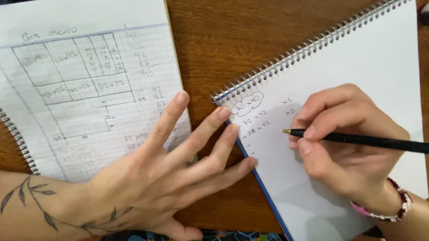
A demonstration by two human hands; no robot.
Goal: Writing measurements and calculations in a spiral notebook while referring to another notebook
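Right hand (343,151) has its grip pinched tight on a black pencil (369,140), tip down on the blank spiral pad (367,75) right under it, next to some handwritten sums. Left hand (173,170) is holding nothing, fingers spread flat, fingertips touching the pad's blue edge and the grid notebook (77,68) beside it. Both pads sit on a wooden desk (220,33).

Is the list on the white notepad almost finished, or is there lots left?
Three lines are already written at the top of the white notepad, the first circled. The right hand holds a black pencil with its tip beside the third line. The left hand steadies the pad's edge. Below, only short dashes wait, unfilled.
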